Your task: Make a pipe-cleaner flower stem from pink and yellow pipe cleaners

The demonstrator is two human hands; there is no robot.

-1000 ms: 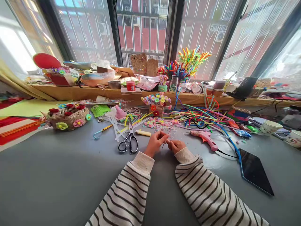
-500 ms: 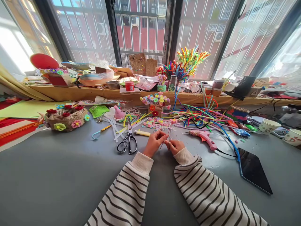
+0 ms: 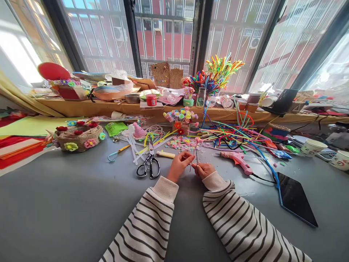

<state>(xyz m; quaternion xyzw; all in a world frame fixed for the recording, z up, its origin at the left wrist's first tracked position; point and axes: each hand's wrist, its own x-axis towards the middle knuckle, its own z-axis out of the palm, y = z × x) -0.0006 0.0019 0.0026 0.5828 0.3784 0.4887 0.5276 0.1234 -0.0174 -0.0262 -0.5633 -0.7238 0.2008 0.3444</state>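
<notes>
The pink flower [image 3: 197,140] was already on its stem [image 3: 196,157], pinched in the right hand [image 3: 204,170] above the worktop [image 3: 81,203], toward its back edge; left hand [image 3: 180,165] pinched a thin strand [image 3: 190,168], lower end loose, work judged unfinished.

Bright daylight enters through the windows [image 3: 200,40], washing out the rightmost pane [image 3: 331,58], while wide-angle distortion stretches the edges.

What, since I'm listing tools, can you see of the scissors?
The scissors have black two-loop handles with pale highlights and silver, metal-looking blades that look closed or nearly so. They lie on the gray table, left of the left hand, loops nearer the camera, tips pointing away. That hand is apart from them; whether anything touches the tips is unclear.
</notes>
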